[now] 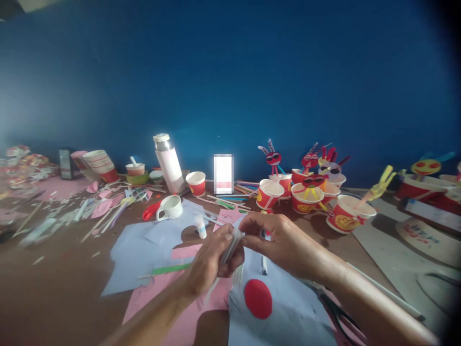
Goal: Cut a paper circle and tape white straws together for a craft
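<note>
My left hand point(219, 257) is closed round a small pale grey, ribbed bundle point(232, 246) that looks like flat strips pressed together. At its upper end, my right hand point(266, 235) pinches with thumb and forefinger. Both hands hang over pink paper point(176, 288) and light blue paper point(288, 317). A red paper disc point(258, 299) lies on the blue sheet just below them. Close by are a black-and-white pen point(264, 265), partly covered by my right hand, and a small white glue stick point(201, 227). A green strip point(171, 269) lies beside my left wrist.
Several red-and-white paper cups point(270, 193) with paper figures stand at the right. Behind are a white thermos point(169, 163) and a white mug point(170, 208). Paper scraps point(104, 204) litter the left. Dark-handled scissors point(338, 312) lie beneath my right forearm; a tape roll point(428, 240) is far right.
</note>
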Available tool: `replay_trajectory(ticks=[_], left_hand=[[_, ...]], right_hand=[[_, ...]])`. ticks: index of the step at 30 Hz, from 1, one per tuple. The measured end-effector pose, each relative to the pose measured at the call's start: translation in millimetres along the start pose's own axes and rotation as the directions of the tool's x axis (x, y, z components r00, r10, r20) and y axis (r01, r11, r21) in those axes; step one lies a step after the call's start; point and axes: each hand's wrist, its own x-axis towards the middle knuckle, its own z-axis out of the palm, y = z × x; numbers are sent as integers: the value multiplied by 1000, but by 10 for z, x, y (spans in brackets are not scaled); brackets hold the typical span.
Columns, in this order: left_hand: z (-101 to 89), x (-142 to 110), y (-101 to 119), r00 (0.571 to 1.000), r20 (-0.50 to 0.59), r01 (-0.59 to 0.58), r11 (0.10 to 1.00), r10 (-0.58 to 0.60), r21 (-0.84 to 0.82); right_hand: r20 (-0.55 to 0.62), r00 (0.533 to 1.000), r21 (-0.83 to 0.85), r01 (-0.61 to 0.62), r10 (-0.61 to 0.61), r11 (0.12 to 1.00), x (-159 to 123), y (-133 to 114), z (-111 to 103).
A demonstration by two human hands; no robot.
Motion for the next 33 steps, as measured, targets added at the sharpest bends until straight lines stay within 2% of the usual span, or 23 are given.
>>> replay_trajectory(ticks=[3,6,11,19,27,33], left_hand=[[12,-1,9,1000,25,-5,1000,5,-9],[20,-4,15,999,30,-19,1000,20,-18],[-6,17,28,998,45,-36,999,37,-22],[-72,47,3,995,99,24,999,-27,24],[-47,22,5,992,122,53,992,-39,-116],[-35,32,14,991,85,112,980,-99,-167]], right_hand=[[48,999,116,19,-24,993,15,15,-32],[63,997,153,30,-40,988,21,33,-58],[71,996,159,43,-55,986,15,77,-89],[147,984,149,77,-99,986,-13,107,-155],[181,975,149,100,-127,984,-17,101,-175],[197,971,137,108,-134,985,-10,119,-153]])
